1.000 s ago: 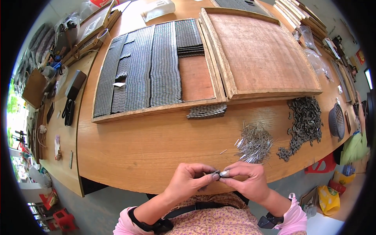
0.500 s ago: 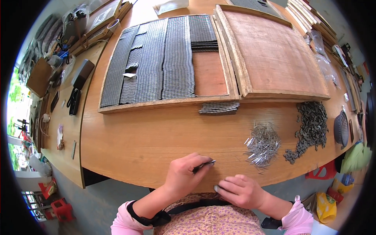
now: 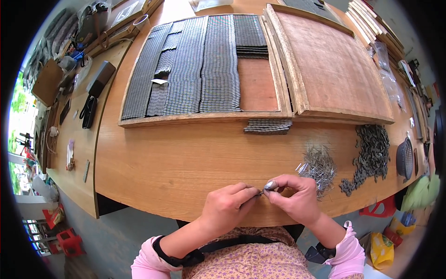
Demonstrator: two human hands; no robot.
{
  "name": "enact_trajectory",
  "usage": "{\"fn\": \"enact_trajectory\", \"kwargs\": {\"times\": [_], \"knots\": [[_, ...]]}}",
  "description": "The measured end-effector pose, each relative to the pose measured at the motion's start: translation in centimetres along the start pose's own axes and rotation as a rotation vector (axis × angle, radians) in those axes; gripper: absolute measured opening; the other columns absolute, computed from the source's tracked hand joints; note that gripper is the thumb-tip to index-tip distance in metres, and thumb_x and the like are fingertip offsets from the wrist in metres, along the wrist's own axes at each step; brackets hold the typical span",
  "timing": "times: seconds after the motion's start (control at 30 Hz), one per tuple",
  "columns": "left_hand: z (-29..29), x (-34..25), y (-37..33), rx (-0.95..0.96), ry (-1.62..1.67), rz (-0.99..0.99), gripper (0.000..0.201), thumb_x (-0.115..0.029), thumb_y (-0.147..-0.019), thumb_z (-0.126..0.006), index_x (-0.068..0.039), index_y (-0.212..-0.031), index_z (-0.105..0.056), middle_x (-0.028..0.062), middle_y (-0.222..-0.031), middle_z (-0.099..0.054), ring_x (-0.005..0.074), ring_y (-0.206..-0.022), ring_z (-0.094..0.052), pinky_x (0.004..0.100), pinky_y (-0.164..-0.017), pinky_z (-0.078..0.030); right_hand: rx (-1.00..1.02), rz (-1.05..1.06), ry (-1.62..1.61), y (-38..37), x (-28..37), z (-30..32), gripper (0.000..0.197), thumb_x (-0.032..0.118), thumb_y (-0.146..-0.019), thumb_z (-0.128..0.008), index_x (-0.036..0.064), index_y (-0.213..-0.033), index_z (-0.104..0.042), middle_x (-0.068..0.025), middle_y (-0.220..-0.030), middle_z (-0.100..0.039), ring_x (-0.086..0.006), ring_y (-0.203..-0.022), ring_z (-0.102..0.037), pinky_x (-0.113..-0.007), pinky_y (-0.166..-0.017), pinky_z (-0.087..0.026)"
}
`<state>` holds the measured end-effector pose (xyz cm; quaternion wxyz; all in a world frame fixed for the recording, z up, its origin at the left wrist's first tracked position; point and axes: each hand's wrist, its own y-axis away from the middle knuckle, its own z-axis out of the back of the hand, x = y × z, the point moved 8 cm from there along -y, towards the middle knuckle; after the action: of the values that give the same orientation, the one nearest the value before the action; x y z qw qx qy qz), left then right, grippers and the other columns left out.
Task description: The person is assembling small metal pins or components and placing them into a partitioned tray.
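My left hand [image 3: 228, 204] is closed in a pinch around a small dark piece [image 3: 259, 193], most of it hidden by the fingers. Fingertip to fingertip with it, my right hand [image 3: 296, 197] pinches too, a silvery covering on one finger; what it grips there is too small to make out. Just beyond the right hand lies a heap of thin silvery metal pins [image 3: 320, 162]. Farther right spreads a pile of small dark grey parts [image 3: 373, 151]. A short stack of dark ridged strips [image 3: 268, 126] rests against the front of a wooden tray [image 3: 200, 118].
Dark ridged strips [image 3: 186, 69] fill most of the tray; its right column shows bare wood at the front. Beside it lies a second shallow wooden tray [image 3: 339, 65]. A grey mesh basket [image 3: 405, 158] stands at the right edge. On the left table sits a black box [image 3: 101, 78].
My right hand has risen from the table's near edge and met the left fingertips, pinching. The left hand has shifted slightly right. The whole view has moved a little.
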<state>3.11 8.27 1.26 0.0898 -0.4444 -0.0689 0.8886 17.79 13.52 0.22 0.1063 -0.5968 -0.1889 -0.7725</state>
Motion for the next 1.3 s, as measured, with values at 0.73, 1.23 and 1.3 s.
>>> {"fn": "enact_trajectory", "kwargs": {"times": [0.73,1.23,1.3], "knots": [[-0.8,2.9,-3.0,0.219,0.686,0.378,0.015,-0.002,-0.084,-0.067,-0.002,-0.099,-0.07,0.0123,-0.077,-0.065,0.03,-0.067,-0.064,0.035,-0.06,-0.05,0.109,0.597,0.452,-0.8,4.8,0.9,0.02,0.002,-0.073,-0.075,0.0062,-0.092,-0.072,-0.0091,-0.092,-0.067,-0.0257,-0.078,-0.067,-0.033,-0.069,-0.055],[2.7,0.6,-14.2,-0.016,-0.311,-0.255,0.024,-0.012,-0.082,-0.069,-0.003,-0.104,-0.066,0.0111,-0.101,-0.06,0.0314,-0.099,-0.056,0.0392,-0.085,-0.048,-0.219,0.553,0.495,-3.5,4.9,6.0,0.017,-0.004,-0.073,-0.074,0.0051,-0.087,-0.071,-0.0083,-0.088,-0.066,-0.0229,-0.072,-0.066,-0.031,-0.063,-0.053],[0.6,2.3,-16.2,0.103,-0.277,-0.217,0.023,-0.013,-0.085,-0.067,-0.002,-0.105,-0.067,0.0122,-0.103,-0.061,0.0318,-0.102,-0.056,0.0396,-0.088,-0.047,-0.22,0.516,0.498,-1.6,4.5,6.8,0.017,-0.005,-0.073,-0.075,0.0051,-0.086,-0.071,-0.0088,-0.087,-0.066,-0.023,-0.072,-0.066,-0.031,-0.063,-0.053]]}}
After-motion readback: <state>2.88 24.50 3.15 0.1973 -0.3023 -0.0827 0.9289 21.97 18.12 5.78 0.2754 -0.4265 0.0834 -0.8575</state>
